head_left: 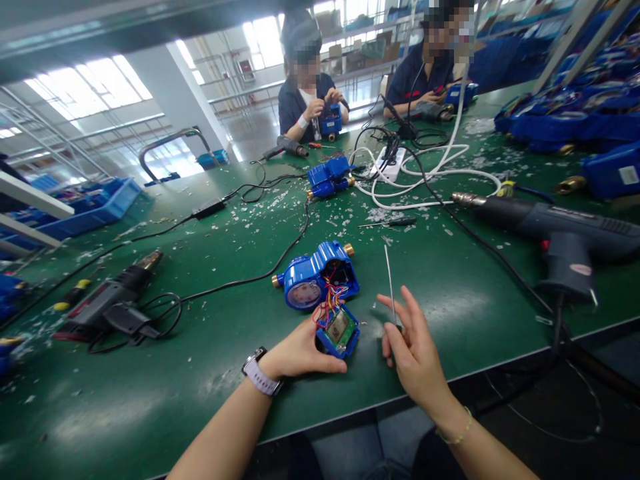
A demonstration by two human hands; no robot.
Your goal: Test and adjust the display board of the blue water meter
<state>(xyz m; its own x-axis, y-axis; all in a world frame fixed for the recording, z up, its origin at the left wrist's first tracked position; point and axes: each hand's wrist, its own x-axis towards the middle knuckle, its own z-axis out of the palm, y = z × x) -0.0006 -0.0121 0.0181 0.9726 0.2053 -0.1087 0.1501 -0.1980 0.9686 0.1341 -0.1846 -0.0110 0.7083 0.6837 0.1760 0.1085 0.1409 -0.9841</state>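
My left hand (310,347) is closed around the side of a blue housing with a green circuit board and small display (340,330). Coloured wires (335,297) run from that board into an opened blue water meter (305,283) with brass ends, lying just beyond it. Between the thumb and fingers of my right hand (410,340) is a thin screwdriver (389,280), its shaft pointing up and away. Its handle is mostly hidden in the hand, and the other fingers are spread. The screwdriver stands apart from the board, to its right.
Heat guns lie at right (555,227) and left (113,300) on the green table (200,393). Farther off are another blue meter (330,177), a dark screwdriver (393,223), a power strip (389,165), tangled cables and plastic scraps. Two co-workers sit opposite, handling blue meters.
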